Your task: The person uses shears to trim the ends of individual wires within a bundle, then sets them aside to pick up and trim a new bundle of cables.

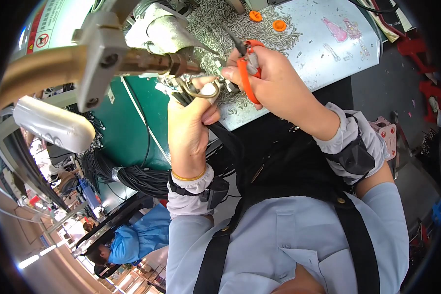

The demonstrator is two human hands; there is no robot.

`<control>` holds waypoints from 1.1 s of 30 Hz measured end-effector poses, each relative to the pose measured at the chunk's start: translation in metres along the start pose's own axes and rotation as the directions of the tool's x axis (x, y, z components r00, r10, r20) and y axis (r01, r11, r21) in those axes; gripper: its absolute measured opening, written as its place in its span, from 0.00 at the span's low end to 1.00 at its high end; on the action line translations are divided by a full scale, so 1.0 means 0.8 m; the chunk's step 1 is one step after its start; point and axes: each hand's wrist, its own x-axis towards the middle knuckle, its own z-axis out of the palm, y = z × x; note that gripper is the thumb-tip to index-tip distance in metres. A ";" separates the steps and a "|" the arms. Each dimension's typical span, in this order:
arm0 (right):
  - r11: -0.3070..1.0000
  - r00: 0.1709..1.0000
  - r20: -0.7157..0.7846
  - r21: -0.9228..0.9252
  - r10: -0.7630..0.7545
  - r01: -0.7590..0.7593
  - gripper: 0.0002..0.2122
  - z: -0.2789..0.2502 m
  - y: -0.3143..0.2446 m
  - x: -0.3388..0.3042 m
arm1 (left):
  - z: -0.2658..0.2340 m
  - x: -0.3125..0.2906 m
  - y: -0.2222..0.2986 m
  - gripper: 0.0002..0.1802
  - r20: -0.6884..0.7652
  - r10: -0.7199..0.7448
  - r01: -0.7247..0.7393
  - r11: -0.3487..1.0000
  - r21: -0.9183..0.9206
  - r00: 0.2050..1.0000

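My right hand point(279, 81) is closed round orange-handled pliers point(245, 81), whose dark, pointed jaws angle up and away over a heap of small metal pins. Just to its left, my left hand point(193, 125) is closed, with black cables point(182, 98) running through it and small metal ends fanning out beside the thumb side. White tape point(208, 90) wraps one fingertip. A curved brass-coloured hook point(201, 94) crosses in front of the fingers, so part of the grip is hidden. The fingertips of both hands nearly meet.
Countless metal pins point(203, 24) cover the pale worktop point(323, 61), with two orange caps point(279, 25) among them. A metal machine arm point(103, 59) reaches in from the left. A bundle of black cables point(137, 179) lies on the green surface point(127, 117). Another person point(137, 240) in blue sits lower left.
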 end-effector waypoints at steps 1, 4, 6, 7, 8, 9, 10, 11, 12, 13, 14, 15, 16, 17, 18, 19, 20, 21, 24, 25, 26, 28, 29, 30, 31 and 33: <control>0.994 0.996 0.042 0.066 0.082 -0.085 0.09 -0.004 -0.005 -0.005 | 0.002 -0.005 0.001 0.10 0.030 -0.014 0.014 1.000 -0.005 0.999; 0.949 0.962 0.138 0.182 0.234 -0.257 0.09 -0.016 -0.013 -0.020 | 0.020 -0.027 -0.003 0.11 -0.096 -0.034 0.033 0.999 -0.013 0.995; 0.940 0.987 -0.037 -0.313 -0.155 0.136 0.07 -0.022 -0.007 -0.029 | 0.029 -0.040 -0.013 0.12 -0.162 -0.043 0.041 0.999 -0.017 0.986; 0.785 0.931 -0.042 -0.552 -0.364 0.282 0.07 -0.022 -0.007 -0.032 | 0.031 -0.046 -0.021 0.12 -0.183 0.057 -0.040 0.995 0.096 0.982; 0.785 0.930 -0.039 -0.551 -0.365 0.285 0.07 -0.019 -0.011 -0.037 | 0.032 -0.051 -0.029 0.12 -0.192 0.158 -0.117 0.971 0.208 0.969; 0.764 0.927 -0.013 -0.572 -0.374 0.300 0.06 -0.012 -0.022 -0.046 | 0.032 -0.055 -0.034 0.13 -0.187 0.257 -0.189 0.929 0.318 0.948; 0.742 0.924 0.013 -0.592 -0.383 0.316 0.06 -0.006 -0.033 -0.055 | 0.031 -0.061 -0.037 0.13 -0.187 0.258 -0.190 0.929 0.317 0.948; 0.719 0.920 0.039 -0.611 -0.391 0.331 0.06 -0.003 -0.038 -0.060 | 0.030 -0.066 -0.041 0.13 -0.105 0.253 -0.193 0.898 0.396 0.962; 0.718 0.919 0.039 -0.612 -0.392 0.332 0.06 -0.003 -0.038 -0.060 | 0.029 -0.070 -0.043 0.13 -0.024 0.240 -0.200 0.859 0.471 0.971; 0.892 0.978 0.032 -0.404 -0.207 0.202 0.06 -0.005 -0.036 -0.058 | 0.029 -0.072 -0.044 0.14 0.055 0.218 -0.213 0.814 0.541 0.974; 0.984 0.997 0.073 -0.174 -0.019 0.032 0.07 -0.006 -0.034 -0.057 | 0.028 -0.073 -0.043 0.14 0.056 0.220 -0.215 0.814 0.540 0.974; 0.985 0.976 0.156 0.053 0.154 -0.164 0.08 -0.007 -0.032 -0.057 | 0.026 -0.072 -0.041 0.14 0.031 0.151 -0.152 0.928 0.339 0.988; 0.985 0.976 0.156 0.052 0.153 -0.163 0.08 -0.007 -0.029 -0.058 | 0.024 -0.071 -0.039 0.14 0.025 0.076 -0.078 0.990 0.119 0.997; 0.998 0.995 0.082 -0.049 0.052 -0.048 0.08 -0.007 -0.024 -0.060 | 0.022 -0.070 -0.037 0.15 0.035 0.001 0.003 0.994 -0.107 0.999; 0.986 0.998 0.018 -0.156 -0.059 0.061 0.08 -0.007 -0.020 -0.062 | 0.021 -0.071 -0.036 0.15 0.037 0.002 0.002 0.994 -0.108 0.999; 0.950 0.984 -0.032 -0.267 -0.173 0.159 0.09 -0.007 -0.018 -0.063 | 0.019 -0.071 -0.036 0.15 0.038 -0.016 0.021 0.993 -0.115 0.999; 0.950 0.984 -0.031 -0.268 -0.173 0.159 0.09 -0.006 -0.019 -0.063 | 0.018 -0.071 -0.035 0.15 0.039 -0.035 0.039 0.992 -0.122 0.999; 0.830 0.921 0.001 -0.433 -0.390 0.352 0.08 -0.007 -0.022 -0.064 | 0.017 -0.071 -0.035 0.15 0.040 -0.053 0.058 0.990 -0.129 0.998; 0.404 0.669 0.174 -0.679 -0.722 0.613 0.08 -0.007 -0.023 -0.065 | 0.028 -0.071 -0.033 0.15 0.006 0.017 -0.017 0.997 -0.077 1.000; 0.409 0.658 0.166 -0.665 -0.735 0.624 0.07 -0.007 -0.016 -0.065 | 0.030 -0.070 -0.033 0.15 -0.009 0.053 -0.053 0.997 -0.049 0.999; 0.414 0.647 0.157 -0.652 -0.746 0.635 0.07 -0.007 -0.009 -0.065 | 0.029 -0.071 -0.033 0.15 -0.007 0.053 -0.053 0.997 -0.050 0.999; 0.417 0.636 0.147 -0.640 -0.758 0.646 0.07 -0.003 0.001 -0.067 | 0.026 -0.072 -0.034 0.14 -0.055 0.106 -0.108 0.994 -0.031 0.993; 0.538 0.687 0.078 -0.561 -0.722 0.629 0.08 0.001 0.005 -0.068 | 0.024 -0.073 -0.035 0.14 -0.082 0.133 -0.135 0.991 -0.020 0.988; 0.647 0.738 0.016 -0.469 -0.675 0.601 0.08 0.005 0.005 -0.069 | 0.024 -0.073 -0.035 0.14 -0.084 0.134 -0.136 0.991 -0.021 0.987; 0.741 0.787 -0.039 -0.367 -0.616 0.562 0.09 0.008 0.005 -0.070 | 0.023 -0.073 -0.035 0.13 -0.078 0.118 -0.119 0.993 -0.012 0.990; 0.768 0.819 -0.014 -0.355 -0.574 0.532 0.10 0.003 0.000 -0.076 | 0.022 -0.073 -0.035 0.11 -0.066 0.086 -0.086 0.996 0.007 0.994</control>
